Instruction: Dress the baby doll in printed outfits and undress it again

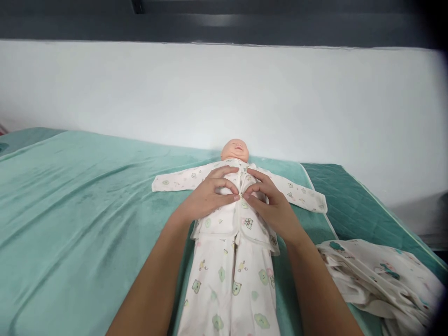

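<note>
White patterned top (pixel 215 226), and it lies right under the fingers, worn by a doll (pixel 234 150) stretched out on its back, head just beyond the fingertips. Here we are at the front opening, halfway down the chest: the left hand (pixel 205 198) comes in from the left, the right hand (pixel 273 205) from the right, and the 2 meet at the middle. Each thumb and forefinger appears to pinch an edge of the cloth, tips almost touching, while other fingertips higher up press lightly on the chest. Nothing clenched, nothing released; this is a fine, close grip on both sides.

The step in hand, by my reading, is bringing the 2 front edges together and working a small fastening between the thumbs. The fastening itself is too small and too covered to tell whether it has closed. Below the fingers, the front panels run close together to the hem; I can't tell what is done up there.

What does the next move call for? Level edges, the 2 halves lined up, and a short, straight press by the thumbs without catching a fold.

Out to either side of the fingers, the 2 sleeves spread wide across the green sheet (pixel 87 200). Nearer the person than the fingers, the patterned trousers (pixel 213 284) lie between the forearms. And off to the right, outside the right forearm, there's a loose heap of printed cloth (pixel 385 275), well apart from the fingers.
</note>
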The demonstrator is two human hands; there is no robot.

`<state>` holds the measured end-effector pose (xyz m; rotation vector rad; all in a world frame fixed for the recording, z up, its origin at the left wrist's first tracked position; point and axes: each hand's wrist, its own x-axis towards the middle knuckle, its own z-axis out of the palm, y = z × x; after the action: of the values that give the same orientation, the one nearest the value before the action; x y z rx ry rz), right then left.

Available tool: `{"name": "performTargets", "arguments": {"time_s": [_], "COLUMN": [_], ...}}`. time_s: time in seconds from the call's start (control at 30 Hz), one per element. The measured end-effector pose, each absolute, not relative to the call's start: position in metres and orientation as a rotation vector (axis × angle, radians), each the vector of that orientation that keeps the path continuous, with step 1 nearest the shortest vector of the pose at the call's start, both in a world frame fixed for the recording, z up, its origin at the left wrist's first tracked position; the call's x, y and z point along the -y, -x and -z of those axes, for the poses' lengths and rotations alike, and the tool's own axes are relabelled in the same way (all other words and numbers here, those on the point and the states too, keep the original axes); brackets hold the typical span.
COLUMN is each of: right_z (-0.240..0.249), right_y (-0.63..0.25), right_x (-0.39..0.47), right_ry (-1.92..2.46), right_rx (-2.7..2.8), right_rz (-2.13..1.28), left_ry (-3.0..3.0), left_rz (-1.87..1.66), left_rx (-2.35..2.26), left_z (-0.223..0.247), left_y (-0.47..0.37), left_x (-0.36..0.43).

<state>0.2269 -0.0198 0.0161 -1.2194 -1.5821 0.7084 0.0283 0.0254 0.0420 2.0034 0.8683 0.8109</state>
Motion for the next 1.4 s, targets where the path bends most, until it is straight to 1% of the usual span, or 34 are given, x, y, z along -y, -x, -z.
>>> {"name": "performTargets", "arguments": {"time_s": [0.57,0.97,1.2,1.33,1.4], "right_z": [-0.016,-0.018,-0.020,-0.021,-0.018], "right_y": [-0.221,-0.223,-0.222,-0.216,-0.217], "right_x": [0.020,0.021,0.021,0.022,0.020], "right_ry": [1.246,1.295,1.252,1.287,1.234], "right_rx": [1.533,1.484,1.497,1.435,1.360], "right_rz": [-0.681,-0.797,-0.799,-0.804,-0.841], "left_ry": [-2.016,-2.014,-2.019,-2.011,-1.938], "left_rz": [-0.848,-0.785,-0.854,-0.867,-0.900], "left_rx": [-0.841,-0.807,-0.884,-0.825,-0.792], "left_z": [-0.044,-0.046,-0.038,-0.039,-0.040], "left_y": [-0.030,-0.029,-0.033,-0.033,-0.033], "left_x": [-0.025,-0.025,-0.024,-0.024,-0.025]}}
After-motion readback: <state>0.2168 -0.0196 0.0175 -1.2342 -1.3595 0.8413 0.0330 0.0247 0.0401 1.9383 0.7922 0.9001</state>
